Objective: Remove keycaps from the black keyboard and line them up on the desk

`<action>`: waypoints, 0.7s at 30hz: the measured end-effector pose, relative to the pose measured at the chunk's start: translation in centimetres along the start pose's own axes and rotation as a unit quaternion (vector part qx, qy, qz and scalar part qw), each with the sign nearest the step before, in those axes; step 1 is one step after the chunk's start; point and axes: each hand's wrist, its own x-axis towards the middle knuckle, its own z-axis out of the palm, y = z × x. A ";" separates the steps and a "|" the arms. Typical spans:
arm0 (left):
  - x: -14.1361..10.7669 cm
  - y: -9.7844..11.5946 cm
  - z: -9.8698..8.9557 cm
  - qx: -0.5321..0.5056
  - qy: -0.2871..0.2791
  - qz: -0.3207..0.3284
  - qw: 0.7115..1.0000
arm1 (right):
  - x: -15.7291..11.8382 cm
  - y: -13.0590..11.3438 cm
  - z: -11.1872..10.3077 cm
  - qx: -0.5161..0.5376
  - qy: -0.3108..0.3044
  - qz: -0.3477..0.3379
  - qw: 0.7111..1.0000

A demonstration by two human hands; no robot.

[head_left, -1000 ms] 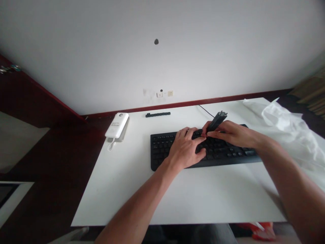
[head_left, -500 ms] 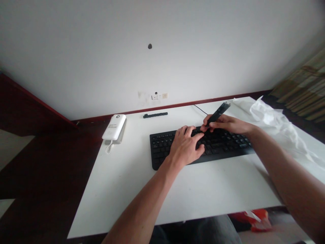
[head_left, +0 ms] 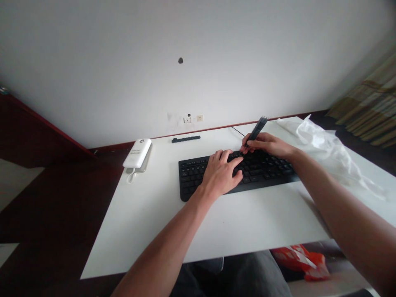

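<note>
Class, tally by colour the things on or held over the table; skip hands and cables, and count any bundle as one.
Black: 3 (keyboard, ridged strip, handheld bundle)
White: 2 (power bank, crumpled sheet)
Grey: 1 (flat item beneath power bank)
Total: 6

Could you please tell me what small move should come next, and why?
Perhaps slide the left hand slightly leftward on the keyboard: its forefinger reaches close to the lower end of the dark tool in the right hand, so more room might help.
</note>
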 end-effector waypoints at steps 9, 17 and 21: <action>0.9 1.2 0.3 0.047 0.001 0.015 0.999 | -0.4 -0.2 -0.6 -0.028 -0.014 -0.018 0.999; 2.3 1.1 1.0 0.043 0.016 0.007 0.999 | -0.5 0.1 -1.2 -0.021 -0.034 -0.025 0.999; 2.6 1.1 1.6 0.015 0.013 -0.005 1.000 | -0.5 0.1 -1.2 -0.023 -0.035 -0.019 0.999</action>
